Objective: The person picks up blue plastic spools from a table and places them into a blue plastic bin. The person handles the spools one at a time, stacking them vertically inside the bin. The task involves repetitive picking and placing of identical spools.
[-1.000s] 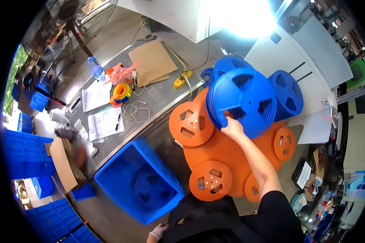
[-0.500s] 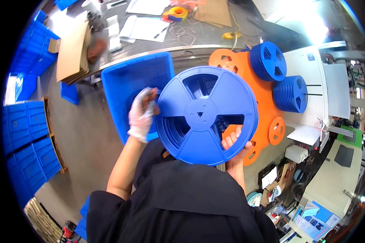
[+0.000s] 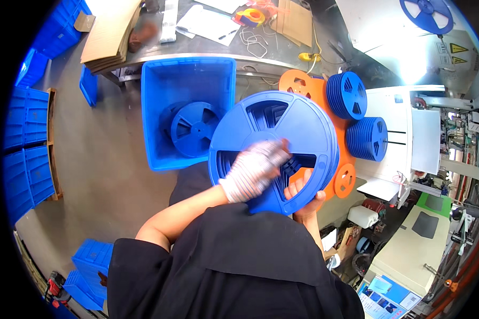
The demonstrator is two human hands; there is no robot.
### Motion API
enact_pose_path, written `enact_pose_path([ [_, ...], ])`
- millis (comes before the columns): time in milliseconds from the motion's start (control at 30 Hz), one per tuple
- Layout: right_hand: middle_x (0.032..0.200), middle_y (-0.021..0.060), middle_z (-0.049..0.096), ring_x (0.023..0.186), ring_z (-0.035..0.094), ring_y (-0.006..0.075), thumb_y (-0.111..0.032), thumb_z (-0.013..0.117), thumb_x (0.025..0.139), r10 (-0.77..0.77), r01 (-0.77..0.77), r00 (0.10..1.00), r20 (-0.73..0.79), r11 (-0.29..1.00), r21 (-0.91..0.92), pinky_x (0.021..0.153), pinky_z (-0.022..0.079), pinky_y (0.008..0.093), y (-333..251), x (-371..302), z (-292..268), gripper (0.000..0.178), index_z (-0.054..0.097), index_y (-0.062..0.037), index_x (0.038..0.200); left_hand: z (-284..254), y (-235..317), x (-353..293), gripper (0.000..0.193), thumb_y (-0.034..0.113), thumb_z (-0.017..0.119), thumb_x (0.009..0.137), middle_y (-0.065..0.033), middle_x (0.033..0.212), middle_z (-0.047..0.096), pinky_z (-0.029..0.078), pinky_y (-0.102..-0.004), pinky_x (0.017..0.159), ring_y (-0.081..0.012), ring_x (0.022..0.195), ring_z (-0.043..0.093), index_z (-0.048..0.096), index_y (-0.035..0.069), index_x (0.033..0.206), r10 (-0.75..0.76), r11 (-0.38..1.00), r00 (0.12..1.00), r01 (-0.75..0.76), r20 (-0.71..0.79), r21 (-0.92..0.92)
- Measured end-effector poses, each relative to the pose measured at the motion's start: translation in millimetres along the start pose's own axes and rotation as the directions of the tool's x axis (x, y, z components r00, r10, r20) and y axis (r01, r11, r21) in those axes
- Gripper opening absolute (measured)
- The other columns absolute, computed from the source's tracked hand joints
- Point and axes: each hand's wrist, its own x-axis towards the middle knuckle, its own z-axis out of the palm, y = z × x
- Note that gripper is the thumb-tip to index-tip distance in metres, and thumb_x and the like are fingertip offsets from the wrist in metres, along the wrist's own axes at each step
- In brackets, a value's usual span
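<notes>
A thick stack of round blue plastic reels is held in front of my chest, its flat spoked face up. My right hand, bare, grips the lower right of the stack, with fingers showing through a window in the spokes. Across the middle of the top reel lies my left hand, in a pale striped glove with bare fingertips. Motion blurs its fingers, and it hides the hub. Left of the stack is a deep blue crate, with more blue reels inside.
An orange stand with rounded lobes is on the right, near two groups of blue reels. A metal table bears papers, tape and cardboard sheets. Blue crates are stacked far left. A beige machine cabinet stands at right.
My left hand has moved right, from beside the stack over the crate onto the reel's middle. My right hand keeps its grip. The view has shifted, and reels inside the crate now show.
</notes>
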Motion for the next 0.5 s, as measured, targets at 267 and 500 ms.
enact_pose_path([
  [267, 0.057, -0.0044, 0.032, 0.049, 0.03, 0.012, -0.033, 0.07, 0.071, -0.069, 0.068, 0.995, -0.068, 0.998, -0.014, 0.051, 0.029, 0.0296, -16, -29, -12, 0.039, 0.037, -0.0151, 0.08, 45, -131, -92, 0.04, -0.007, 0.048, 0.092, -0.0084, 0.128, 0.056, 0.046, -0.0206, 0.09, -0.0141, 0.118, 0.055, 0.054, 0.002, 0.13, -0.548, 0.779, 0.834, 0.481, -0.064, -0.402],
  [500, 0.064, -0.0017, 0.033, 0.058, 0.033, 0.0125, -0.033, 0.071, 0.074, -0.168, 0.182, 0.98, -0.11, 0.974, 0.136, 0.058, 0.03, 0.0302, -45, -31, -29, 0.04, 0.04, -0.0124, 0.089, -36, -39, -64, 0.052, 0.011, 0.067, 0.079, -0.0178, 0.135, 0.049, 0.054, -0.0407, 0.078, -0.0329, 0.094, 0.063, 0.054, 0.014, 0.129, -0.111, 0.956, 0.894, -0.024, 0.433, 0.293],
])
